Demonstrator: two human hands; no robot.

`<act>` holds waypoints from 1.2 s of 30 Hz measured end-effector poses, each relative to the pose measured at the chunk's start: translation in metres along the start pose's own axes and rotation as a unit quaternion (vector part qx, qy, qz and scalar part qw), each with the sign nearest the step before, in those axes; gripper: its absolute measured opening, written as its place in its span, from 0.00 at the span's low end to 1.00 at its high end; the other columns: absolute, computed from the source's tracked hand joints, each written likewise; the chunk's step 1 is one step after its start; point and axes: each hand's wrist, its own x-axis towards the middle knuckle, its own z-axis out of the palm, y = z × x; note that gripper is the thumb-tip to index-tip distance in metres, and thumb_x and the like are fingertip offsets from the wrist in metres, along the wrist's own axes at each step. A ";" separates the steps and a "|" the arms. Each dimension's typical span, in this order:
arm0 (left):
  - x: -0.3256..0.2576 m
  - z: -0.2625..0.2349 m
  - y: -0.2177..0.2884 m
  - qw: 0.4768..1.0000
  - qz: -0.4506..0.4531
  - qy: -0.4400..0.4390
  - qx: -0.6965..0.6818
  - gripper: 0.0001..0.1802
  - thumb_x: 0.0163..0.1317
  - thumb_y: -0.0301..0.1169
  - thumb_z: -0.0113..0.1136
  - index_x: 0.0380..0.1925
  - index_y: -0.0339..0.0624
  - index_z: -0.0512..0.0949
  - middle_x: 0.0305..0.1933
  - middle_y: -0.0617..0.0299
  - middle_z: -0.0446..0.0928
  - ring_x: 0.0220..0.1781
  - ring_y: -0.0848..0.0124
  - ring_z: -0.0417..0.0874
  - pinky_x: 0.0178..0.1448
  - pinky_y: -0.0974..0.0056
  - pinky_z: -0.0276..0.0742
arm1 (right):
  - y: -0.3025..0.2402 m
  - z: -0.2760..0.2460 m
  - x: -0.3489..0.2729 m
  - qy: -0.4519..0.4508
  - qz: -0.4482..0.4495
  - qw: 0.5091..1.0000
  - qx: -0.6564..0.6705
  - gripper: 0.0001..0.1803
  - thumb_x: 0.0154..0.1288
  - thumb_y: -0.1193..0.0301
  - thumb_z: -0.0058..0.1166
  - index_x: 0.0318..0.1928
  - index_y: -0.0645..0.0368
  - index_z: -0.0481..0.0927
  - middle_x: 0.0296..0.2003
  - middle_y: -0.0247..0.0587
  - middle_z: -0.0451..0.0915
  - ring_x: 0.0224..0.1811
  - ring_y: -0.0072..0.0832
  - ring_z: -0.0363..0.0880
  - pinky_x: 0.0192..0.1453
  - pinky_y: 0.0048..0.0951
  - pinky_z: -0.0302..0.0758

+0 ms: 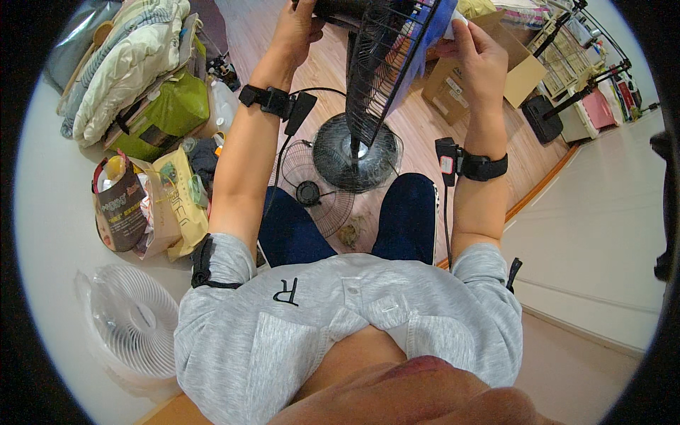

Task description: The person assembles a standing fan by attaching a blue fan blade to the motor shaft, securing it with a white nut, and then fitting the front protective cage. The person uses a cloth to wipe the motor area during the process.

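A black standing fan (354, 71) is between my hands, on a round black base (358, 152) on the floor. Its rear wire guard (382, 78) is edge-on to me, with translucent blue blades (430, 35) on the right side. My left hand (301, 30) is closed on the black motor housing (340, 10) behind the guard; the top of the hand is cut off by the view. On the blade side, my right hand (478, 60) pinches a small white piece (457, 27), paper or cloth, close to the blades. Its fingertips are partly hidden.
A detached wire fan guard (309, 193) lies on the floor between my knees and the base. Open cardboard boxes (446, 92) stand beyond my right hand. Folded bedding (131, 71), a green bag (163, 117) and filled paper bags (159, 205) are at left. A plastic-wrapped white fan (134, 322) is nearer.
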 end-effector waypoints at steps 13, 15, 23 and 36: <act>-0.008 -0.002 0.005 0.998 0.000 -0.041 0.039 0.30 0.66 0.70 0.55 0.37 0.55 0.73 0.28 0.72 0.64 0.22 0.77 0.61 0.28 0.68 0.56 | -0.013 -0.004 -0.022 -0.010 -0.064 0.996 0.069 0.26 0.70 0.74 0.66 0.66 0.60 0.77 0.50 0.43 0.86 0.49 0.25 0.85 0.54 0.26 0.81; -0.019 0.012 0.017 0.998 0.007 -0.044 0.050 0.32 0.64 0.73 0.55 0.28 0.57 0.73 0.19 0.75 0.59 0.17 0.78 0.54 0.24 0.68 0.48 | -0.013 -0.009 -0.025 -0.016 -0.065 0.994 0.090 0.25 0.69 0.79 0.64 0.66 0.61 0.77 0.53 0.43 0.85 0.52 0.26 0.85 0.57 0.26 0.82; -0.025 0.028 0.026 0.996 0.024 -0.043 0.069 0.33 0.62 0.75 0.55 0.32 0.57 0.74 0.19 0.75 0.59 0.18 0.79 0.54 0.25 0.68 0.48 | -0.010 -0.013 -0.021 0.011 -0.081 0.994 0.077 0.25 0.64 0.86 0.63 0.62 0.61 0.78 0.57 0.45 0.82 0.59 0.31 0.84 0.65 0.31 0.82; 0.002 -0.001 0.004 0.999 0.023 -0.035 0.034 0.43 0.69 0.67 0.56 0.66 0.41 0.75 0.61 0.62 0.81 0.55 0.71 0.82 0.52 0.65 0.82 | 0.000 -0.014 -0.010 0.025 -0.123 0.992 -0.004 0.23 0.62 0.76 0.72 0.58 0.59 0.83 0.46 0.40 0.89 0.47 0.24 0.87 0.54 0.26 0.82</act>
